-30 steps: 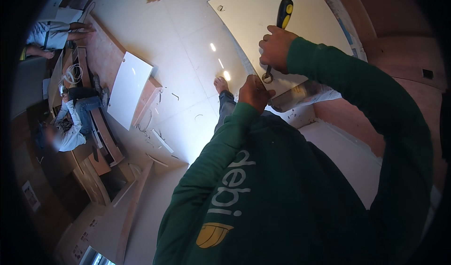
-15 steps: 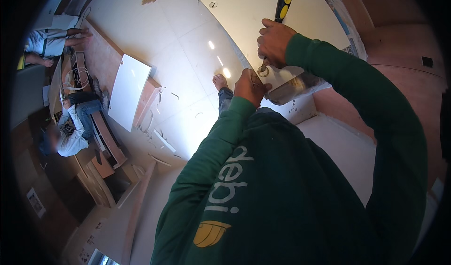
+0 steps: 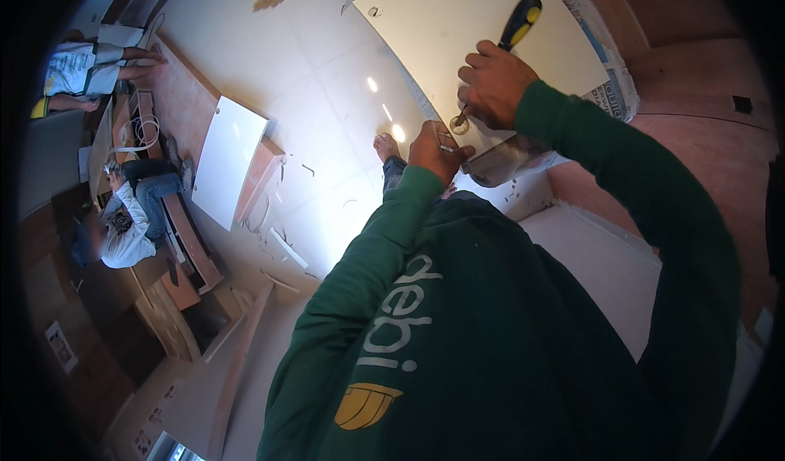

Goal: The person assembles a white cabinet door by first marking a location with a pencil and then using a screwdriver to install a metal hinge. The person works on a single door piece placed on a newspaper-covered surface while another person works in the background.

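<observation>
A white panel (image 3: 458,44) lies in front of me, with a round hole (image 3: 459,123) near its close corner and another small round mark (image 3: 375,11) by its far left corner. My right hand (image 3: 497,85) is closed around the shaft of a screwdriver (image 3: 521,21). Its black-and-yellow handle points up and away, tilted right, and its tip reaches into the hole. At the panel's close left corner, my left hand (image 3: 435,149) is closed on the edge, thumb on top. A small pale strip shows among its fingers; what it is I cannot make out.
Newspaper (image 3: 609,97) and plastic wrap (image 3: 499,163) stick out under the panel. To the left, another white panel (image 3: 231,163) leans on a wooden piece, with offcuts (image 3: 288,247) on the floor. Two people, one seated (image 3: 135,216), one beyond (image 3: 86,73), are farther left.
The screwdriver handle has swung to the right and down a little, and my right hand has shifted right with it. My left hand stays at the panel's corner.
</observation>
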The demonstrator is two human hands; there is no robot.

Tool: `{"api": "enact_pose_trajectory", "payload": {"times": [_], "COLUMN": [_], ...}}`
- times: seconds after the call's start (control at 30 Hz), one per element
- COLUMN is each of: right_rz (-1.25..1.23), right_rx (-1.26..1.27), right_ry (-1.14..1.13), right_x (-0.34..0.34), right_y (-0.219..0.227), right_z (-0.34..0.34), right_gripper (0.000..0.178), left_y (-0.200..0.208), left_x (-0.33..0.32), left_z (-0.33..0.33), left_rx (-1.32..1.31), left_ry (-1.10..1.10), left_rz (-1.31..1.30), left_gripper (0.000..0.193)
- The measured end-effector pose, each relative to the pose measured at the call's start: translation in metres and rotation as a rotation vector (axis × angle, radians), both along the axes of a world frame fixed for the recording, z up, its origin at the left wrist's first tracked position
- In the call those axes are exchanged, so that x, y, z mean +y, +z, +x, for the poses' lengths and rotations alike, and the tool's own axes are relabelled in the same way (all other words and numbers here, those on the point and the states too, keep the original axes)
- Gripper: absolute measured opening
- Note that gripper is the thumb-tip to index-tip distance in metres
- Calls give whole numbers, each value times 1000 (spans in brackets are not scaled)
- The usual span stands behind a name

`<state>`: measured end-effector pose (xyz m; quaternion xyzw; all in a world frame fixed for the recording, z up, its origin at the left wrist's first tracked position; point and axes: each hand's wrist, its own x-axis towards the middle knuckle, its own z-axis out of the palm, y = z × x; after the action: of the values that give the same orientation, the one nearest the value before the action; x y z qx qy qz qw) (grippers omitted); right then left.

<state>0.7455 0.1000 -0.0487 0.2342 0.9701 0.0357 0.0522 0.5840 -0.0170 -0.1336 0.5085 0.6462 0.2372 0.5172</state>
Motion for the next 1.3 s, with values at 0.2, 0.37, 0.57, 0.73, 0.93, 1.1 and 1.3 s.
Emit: {"api": "enact_pose_trajectory", "payload": {"times": [0.2,0.37,0.57,0.73,0.93,1.1,1.3], "right_rz": [125,201,30,-41,-89,-64,-98], "right_rx": [140,87,-209,-240,-236,-270,-307], "right_ry": [-189,-99,2,60,83,87,79], "right_x": [-36,-36,3,18,23,25,31], "right_y": [-24,-19,-10,-10,-8,-8,-6], "right_z": [14,5,-15,-23,-24,-23,-26], "right_gripper": [17,14,18,22,23,23,25], "left_y": [-17,-12,-7,-3,-14,-12,-10], "left_x": [-2,-3,-1,-1,-3,0,2], "left_z": [-2,-3,-2,-3,-5,-5,-6], "left_rx": [-43,-16,-54,-15,-68,-109,-95], "left_ry": [20,2,4,16,26,9,-4], "left_rz": [50,54,12,12,33,-9,-3], "left_gripper": [44,44,45,45,47,47,47]}}
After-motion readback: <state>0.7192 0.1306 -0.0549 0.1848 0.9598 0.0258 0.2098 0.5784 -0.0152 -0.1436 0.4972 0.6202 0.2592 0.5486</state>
